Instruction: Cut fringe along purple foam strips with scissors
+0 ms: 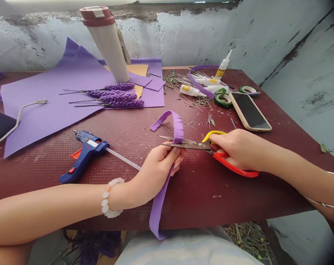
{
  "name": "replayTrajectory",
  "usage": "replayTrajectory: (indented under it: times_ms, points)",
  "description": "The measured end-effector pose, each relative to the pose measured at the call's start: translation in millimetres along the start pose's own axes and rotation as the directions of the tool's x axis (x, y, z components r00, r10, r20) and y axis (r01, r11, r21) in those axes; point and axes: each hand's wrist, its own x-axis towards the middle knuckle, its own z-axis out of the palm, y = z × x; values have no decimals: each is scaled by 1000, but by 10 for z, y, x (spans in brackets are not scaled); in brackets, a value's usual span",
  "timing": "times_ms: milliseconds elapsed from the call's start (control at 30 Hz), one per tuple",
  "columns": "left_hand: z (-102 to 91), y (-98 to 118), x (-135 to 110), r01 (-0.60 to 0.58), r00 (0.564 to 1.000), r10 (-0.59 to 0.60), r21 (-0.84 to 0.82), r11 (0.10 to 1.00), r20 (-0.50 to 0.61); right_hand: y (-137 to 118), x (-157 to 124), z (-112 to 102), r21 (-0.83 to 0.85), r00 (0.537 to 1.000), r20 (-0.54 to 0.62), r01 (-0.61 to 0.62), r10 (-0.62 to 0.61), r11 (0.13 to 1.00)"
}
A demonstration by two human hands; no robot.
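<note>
My left hand [157, 171] pinches a long purple foam strip [159, 206], whose lower end hangs over the table's front edge. Above my fingers the strip curls over to the left, with fine slits along one side. My right hand [238, 151] is closed around the red and yellow handles of a pair of scissors [201, 144]. The blades lie slightly apart across the strip, right above my left fingertips. On the left of my left hand lies a blue hot glue gun [86, 151] with a clear glue stick in its back.
Purple foam sheets [45, 99] carry purple lavender-like stems [117, 97] and a white tumbler [109, 48]. Farther right are glue bottles [223, 66], green tape rolls [223, 98], thin wires and a phone [250, 112]. A white cable [20, 110] lies at the left.
</note>
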Motion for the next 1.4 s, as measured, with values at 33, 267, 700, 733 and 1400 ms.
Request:
replayTrajectory:
  times_ms: [33, 267, 700, 733, 1400]
  points:
    - [0, 2, -2, 4, 1000, -4, -4, 1000, 6, 2, -1, -2, 4, 1000, -1, -4, 4, 1000]
    - [13, 12, -16, 27, 999, -24, -89, 996, 37, 24, -5, 9, 75, 1000, 20, -9, 8, 997]
    - [-35, 8, -127, -26, 995, 44, -202, 979, 89, -125, 6, -453, 567, 976, 190, -20, -107, 824]
    - [-27, 15, -131, -14, 995, 32, -201, 980, 89, -126, 7, -481, 614, 971, 204, -27, -126, 789]
    - [-52, 39, -151, 38, 995, -16, -217, 976, 100, -155, -3, -642, 634, 817, 576, -428, -24, 644]
